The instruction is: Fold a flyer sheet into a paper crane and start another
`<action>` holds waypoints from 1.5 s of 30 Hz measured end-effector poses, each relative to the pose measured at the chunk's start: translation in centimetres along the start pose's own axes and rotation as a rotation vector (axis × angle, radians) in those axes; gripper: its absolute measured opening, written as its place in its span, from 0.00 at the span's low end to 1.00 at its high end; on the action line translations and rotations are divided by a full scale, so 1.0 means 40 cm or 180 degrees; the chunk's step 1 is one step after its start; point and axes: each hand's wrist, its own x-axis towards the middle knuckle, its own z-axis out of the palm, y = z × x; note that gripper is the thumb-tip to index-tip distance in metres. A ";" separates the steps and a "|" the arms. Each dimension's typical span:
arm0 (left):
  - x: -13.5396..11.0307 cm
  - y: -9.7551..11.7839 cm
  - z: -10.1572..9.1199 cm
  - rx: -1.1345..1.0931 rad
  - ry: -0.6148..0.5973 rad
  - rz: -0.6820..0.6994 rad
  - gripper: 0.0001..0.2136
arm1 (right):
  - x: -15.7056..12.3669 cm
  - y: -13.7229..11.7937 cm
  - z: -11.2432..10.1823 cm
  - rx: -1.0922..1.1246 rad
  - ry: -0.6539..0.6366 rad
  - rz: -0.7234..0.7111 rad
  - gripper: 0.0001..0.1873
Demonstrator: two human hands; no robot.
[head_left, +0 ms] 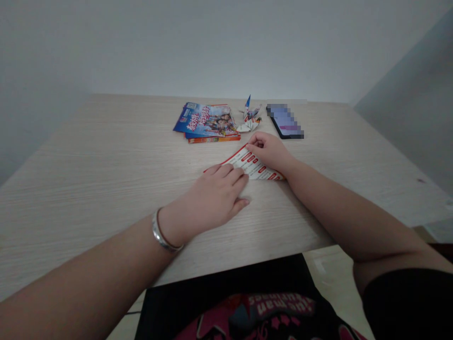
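A printed sheet of paper [260, 166], white with red labels and a red edge, lies on the table folded into a triangle. My left hand [217, 193], a silver bangle at its wrist, rests flat on the paper's left part with fingers stretched out. At the top corner my right hand [267, 150] pinches the paper between thumb and curled fingers. The left corner is partly under my left fingers, and my right wrist covers some of the right side. Beyond the paper stand folded paper cranes [250, 120], one showing a blue tip.
A stack of colourful leaflets [207, 120] lies at the back, left of the cranes. A phone [285, 121] with a blurred screen lies to their right. The pale wooden table [106, 156] meets a wall behind. Dark printed clothing [247, 307] shows below the front edge.
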 end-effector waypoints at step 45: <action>-0.020 0.051 -0.002 0.0123 0.0071 -0.0690 0.26 | 0.011 -0.009 -0.028 0.0347 -0.0183 0.0063 0.14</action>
